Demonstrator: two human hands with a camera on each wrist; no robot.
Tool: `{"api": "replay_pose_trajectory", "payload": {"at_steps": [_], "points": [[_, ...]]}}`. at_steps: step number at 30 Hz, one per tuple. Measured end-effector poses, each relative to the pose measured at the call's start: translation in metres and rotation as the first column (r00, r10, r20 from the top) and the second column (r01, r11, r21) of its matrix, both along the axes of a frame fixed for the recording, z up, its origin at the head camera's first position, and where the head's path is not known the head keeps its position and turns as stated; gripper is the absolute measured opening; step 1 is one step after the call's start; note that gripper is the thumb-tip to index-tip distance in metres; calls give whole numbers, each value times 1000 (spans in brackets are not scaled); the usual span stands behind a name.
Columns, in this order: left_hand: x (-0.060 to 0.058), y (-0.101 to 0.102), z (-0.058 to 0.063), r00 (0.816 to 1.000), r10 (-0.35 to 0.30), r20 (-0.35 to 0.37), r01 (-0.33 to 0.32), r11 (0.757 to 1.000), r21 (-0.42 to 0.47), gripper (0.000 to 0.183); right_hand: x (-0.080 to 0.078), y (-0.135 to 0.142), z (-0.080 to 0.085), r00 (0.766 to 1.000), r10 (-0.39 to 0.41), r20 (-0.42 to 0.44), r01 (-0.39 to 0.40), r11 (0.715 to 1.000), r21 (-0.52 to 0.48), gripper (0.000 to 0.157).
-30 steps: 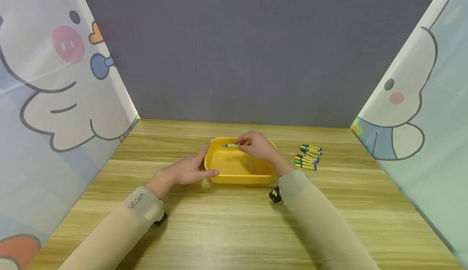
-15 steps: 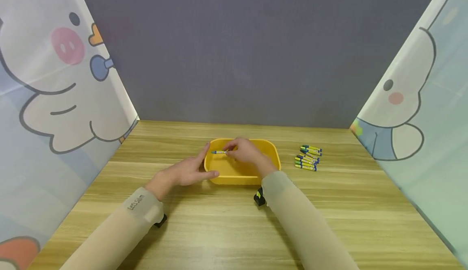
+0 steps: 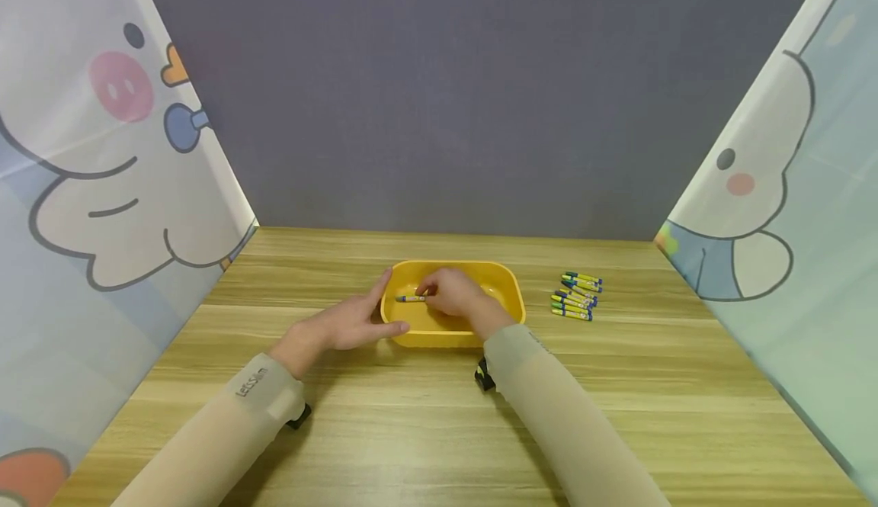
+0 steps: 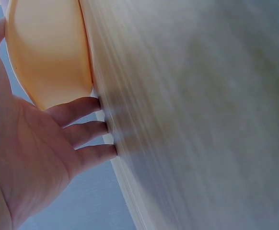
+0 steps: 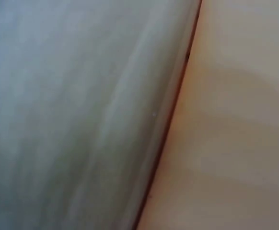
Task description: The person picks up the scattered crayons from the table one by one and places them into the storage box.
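As spread left hand (image 3: 350, 324) braces yellow tray (image 3: 439, 339), likely for steadiness, right hand (image 3: 454, 292) pinches a crayon (image 3: 409, 299) inside by one end.

Left hand (image 3: 351, 322) has thumb (image 3: 392, 329) spread wide while right hand (image 3: 453, 292) pinches with bent fingers (image 3: 427, 284).

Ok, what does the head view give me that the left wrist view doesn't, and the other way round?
Only the head view: the right hand inside the bin with a crayon in its fingertips, the loose crayons to the bin's right, and the cartoon panels.

Only the left wrist view: the palm of the left hand and three fingers extended below the bin's end.

Both: the left hand at the bin, part of the bin, and the table.
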State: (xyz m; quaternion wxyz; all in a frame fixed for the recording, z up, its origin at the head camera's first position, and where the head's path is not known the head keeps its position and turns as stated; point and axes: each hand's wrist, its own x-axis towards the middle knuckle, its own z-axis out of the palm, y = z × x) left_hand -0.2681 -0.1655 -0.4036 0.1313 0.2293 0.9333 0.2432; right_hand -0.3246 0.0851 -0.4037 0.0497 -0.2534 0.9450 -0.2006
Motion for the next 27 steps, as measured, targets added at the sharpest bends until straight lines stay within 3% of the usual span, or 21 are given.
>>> {"api": "replay_pose_trajectory", "payload": {"at_steps": [7, 13, 22, 27], "points": [[0, -1, 0, 1000, -4, -8, 4, 1000, 2, 120, 1, 0, 0, 998, -8, -67, 11, 999, 50, 25], [0, -1, 0, 1000, -6, 4, 6, 1000, 5, 120, 1, 0, 1, 998, -14, -53, 17, 998, 53, 25], [-1, -2, 0, 1000, -2, -2, 2, 1000, 7, 120, 3, -2, 5, 998, -20, -56, 21, 1000, 22, 28], [1, -1, 0, 1000, 6, 4, -6, 1000, 6, 120, 4, 0, 10, 999, -38, -29, 36, 998, -53, 31]]}}
